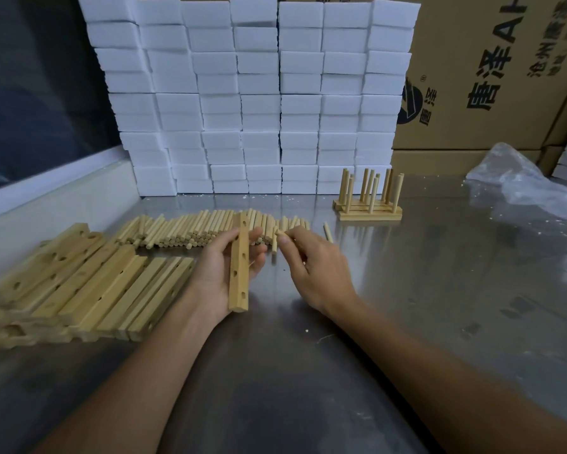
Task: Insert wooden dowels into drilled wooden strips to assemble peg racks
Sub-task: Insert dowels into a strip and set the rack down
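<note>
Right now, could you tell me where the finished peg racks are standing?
In the head view, the finished peg racks stand on the metal table, far right of centre, before the white foam blocks and right of the loose dowels.

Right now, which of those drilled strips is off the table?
The strip held in the left hand, its holes facing up and all empty. The other strips lie flat in a pile on the table, left of that hand.

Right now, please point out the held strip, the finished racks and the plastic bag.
held strip (239,267), head view, middle face.
finished racks (369,215), head view, base strip.
plastic bag (521,185), head view, crumpled middle.
</note>
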Available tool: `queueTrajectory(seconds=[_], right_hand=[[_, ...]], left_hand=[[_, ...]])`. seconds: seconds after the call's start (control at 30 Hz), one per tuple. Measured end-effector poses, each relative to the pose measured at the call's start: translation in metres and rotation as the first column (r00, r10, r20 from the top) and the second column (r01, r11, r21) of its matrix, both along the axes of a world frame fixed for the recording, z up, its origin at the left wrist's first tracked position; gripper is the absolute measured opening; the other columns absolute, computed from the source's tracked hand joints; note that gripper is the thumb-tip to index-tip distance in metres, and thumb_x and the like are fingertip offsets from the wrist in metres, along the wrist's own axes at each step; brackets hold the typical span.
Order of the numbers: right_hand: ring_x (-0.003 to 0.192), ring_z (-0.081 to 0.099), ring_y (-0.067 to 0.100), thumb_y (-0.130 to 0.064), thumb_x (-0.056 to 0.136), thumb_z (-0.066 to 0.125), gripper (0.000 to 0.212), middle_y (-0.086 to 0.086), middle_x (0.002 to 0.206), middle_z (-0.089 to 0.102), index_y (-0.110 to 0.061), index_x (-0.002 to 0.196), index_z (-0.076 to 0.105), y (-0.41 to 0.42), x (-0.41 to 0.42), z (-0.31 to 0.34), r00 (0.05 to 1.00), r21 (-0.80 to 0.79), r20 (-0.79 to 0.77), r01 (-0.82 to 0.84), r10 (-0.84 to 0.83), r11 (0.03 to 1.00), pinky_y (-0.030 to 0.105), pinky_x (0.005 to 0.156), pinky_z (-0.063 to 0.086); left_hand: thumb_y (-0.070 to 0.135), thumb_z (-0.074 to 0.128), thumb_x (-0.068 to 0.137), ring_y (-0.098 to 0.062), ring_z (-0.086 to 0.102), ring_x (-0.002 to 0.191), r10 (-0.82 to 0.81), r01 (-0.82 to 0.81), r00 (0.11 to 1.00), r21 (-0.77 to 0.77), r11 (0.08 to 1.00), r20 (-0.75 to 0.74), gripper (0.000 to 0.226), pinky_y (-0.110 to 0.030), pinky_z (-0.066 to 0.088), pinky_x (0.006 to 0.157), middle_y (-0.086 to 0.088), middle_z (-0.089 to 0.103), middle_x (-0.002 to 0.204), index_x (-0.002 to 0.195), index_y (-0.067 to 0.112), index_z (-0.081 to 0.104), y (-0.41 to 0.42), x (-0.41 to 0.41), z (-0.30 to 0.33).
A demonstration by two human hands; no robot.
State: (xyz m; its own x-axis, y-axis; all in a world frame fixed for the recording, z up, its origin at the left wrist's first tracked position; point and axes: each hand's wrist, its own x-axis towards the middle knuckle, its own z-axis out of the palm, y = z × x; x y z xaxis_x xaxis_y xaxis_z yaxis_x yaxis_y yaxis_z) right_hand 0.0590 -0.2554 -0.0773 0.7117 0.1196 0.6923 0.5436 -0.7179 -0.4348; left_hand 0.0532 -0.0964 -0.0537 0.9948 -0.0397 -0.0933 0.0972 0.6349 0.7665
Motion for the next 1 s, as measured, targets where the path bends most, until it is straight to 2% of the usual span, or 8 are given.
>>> queueTrajectory(seconds=[0.13,0.23,0.4,0.57,0.67,0.8,0.93,1.0], right_hand=[[0.062,0.047,0.002,-0.037,0.102,0.048,0.023,-0.02,0.071,0.05,-0.024,0.108,0.066,0.001,-0.001,0.001,0.997,-0.003,0.075,0.037,-0.036,0.999,0.017,0.05,0.031],[0.057,0.048,0.009,-0.031,0.102,0.047,0.025,-0.019,0.07,0.047,-0.021,0.12,0.062,0.002,-0.004,0.003,0.994,0.014,0.103,0.025,-0.026,1.0,0.025,0.047,0.032],[0.049,0.04,0.002,-0.028,0.101,0.05,0.017,-0.022,0.055,0.038,-0.018,0.113,0.056,0.001,-0.004,0.002,0.999,0.047,0.052,-0.012,0.009,0.999,0.025,0.048,0.025],[0.055,0.042,0.001,-0.035,0.097,0.06,0.019,-0.026,0.056,0.038,-0.017,0.1,0.064,0.0,-0.005,0.003,0.999,0.033,0.046,-0.015,0.013,0.999,0.025,0.052,0.037],[0.058,0.051,0.006,-0.029,0.095,0.064,0.017,-0.023,0.063,0.049,-0.012,0.095,0.066,0.0,-0.005,0.002,0.998,0.068,0.059,-0.042,0.038,0.997,0.033,0.053,0.047],[0.063,0.062,0.017,-0.021,0.094,0.065,0.015,-0.002,0.074,0.068,-0.006,0.094,0.067,-0.001,-0.001,0.002,0.996,0.151,0.073,-0.051,0.04,0.987,0.044,0.058,0.053],[0.07,0.066,0.013,-0.011,0.091,0.068,0.01,0.004,0.082,0.072,-0.002,0.094,0.067,-0.002,-0.001,0.004,0.986,0.188,0.148,-0.099,0.072,0.977,0.026,0.065,0.056],[0.071,0.065,0.011,-0.009,0.09,0.069,0.009,0.004,0.083,0.072,-0.001,0.095,0.068,-0.002,-0.002,0.005,0.981,0.171,0.178,-0.108,0.077,0.979,0.024,0.066,0.056]], left_hand=[[0.027,0.05,0.102,-0.012,0.053,0.051,-0.064,0.064,0.998,0.037,0.997,0.007,0.036,-0.021,0.049,0.045,-0.007,0.073,0.091,0.092,0.003,0.074,0.0,0.002,-0.003],[0.032,0.043,0.104,-0.011,0.045,0.046,-0.102,0.1,0.995,0.076,0.992,0.018,0.033,-0.019,0.039,0.038,-0.003,0.073,0.092,0.108,0.007,0.065,-0.001,0.001,-0.006],[0.034,0.046,0.102,-0.009,0.041,0.042,-0.108,0.102,0.993,0.116,0.988,0.047,0.032,-0.019,0.032,0.034,-0.002,0.063,0.074,0.116,0.008,0.059,0.0,0.001,-0.009],[0.039,0.056,0.097,-0.011,0.042,0.043,-0.063,0.048,0.995,0.188,0.981,0.075,0.037,-0.02,0.032,0.035,-0.002,0.061,0.073,0.113,0.006,0.062,-0.002,0.0,-0.011],[0.038,0.061,0.094,-0.013,0.044,0.043,-0.037,0.02,0.997,0.221,0.975,0.073,0.034,-0.021,0.033,0.036,-0.003,0.063,0.073,0.106,0.007,0.067,-0.002,0.001,-0.012],[0.034,0.065,0.092,-0.013,0.045,0.04,-0.039,0.013,0.994,0.255,0.967,0.098,0.018,-0.022,0.034,0.036,-0.004,0.063,0.071,0.097,0.017,0.071,-0.004,-0.001,-0.012],[0.028,0.067,0.088,-0.015,0.046,0.041,-0.078,0.028,0.985,0.306,0.952,0.154,0.03,-0.021,0.035,0.038,-0.005,0.062,0.071,0.116,0.019,0.071,-0.008,-0.004,-0.012],[0.027,0.068,0.087,-0.015,0.046,0.041,-0.086,0.032,0.984,0.318,0.947,0.157,0.032,-0.021,0.035,0.039,-0.005,0.062,0.071,0.118,0.02,0.071,-0.01,-0.004,-0.012]])
